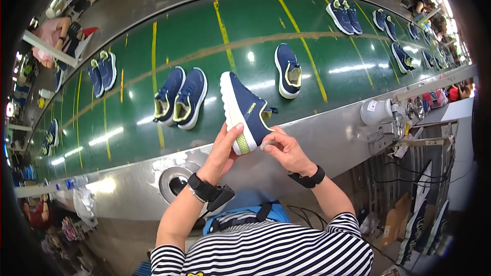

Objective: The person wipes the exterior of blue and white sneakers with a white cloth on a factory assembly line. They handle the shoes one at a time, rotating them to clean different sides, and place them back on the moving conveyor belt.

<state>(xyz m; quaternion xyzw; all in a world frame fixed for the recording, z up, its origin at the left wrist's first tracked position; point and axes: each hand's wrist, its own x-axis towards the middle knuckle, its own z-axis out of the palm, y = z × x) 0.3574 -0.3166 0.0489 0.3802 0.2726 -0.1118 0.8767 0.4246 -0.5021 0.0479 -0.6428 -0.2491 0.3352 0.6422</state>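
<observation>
Shoe status: navy sneaker (244, 112) with white sole is held up over the near steel edge of the green conveyor belt (204, 30), centre frame, sole turned to the left, heel end down toward the person. Left hand (221, 154) has its grip wrapped on the sole side, thumb on the yellow-green heel patch. Right hand (286, 149) has its grip pinched at the collar edge; fingertips seem to hold a small pale bit there, too small to identify.

On the belt: a navy pair (180, 97) at 9 o'clock from the held shoe, a single navy shoe (288, 70) at 1 o'clock, more pairs farther out at 10 and 2 o'clock.

Risks, as I read it: the hold is mostly at the heel, so the toe end hangs unsupported and could tip if the left thumb slips. Drop here lands on the steel edge or off the near side. Belt may also carry the neighbours out of reach.
</observation>
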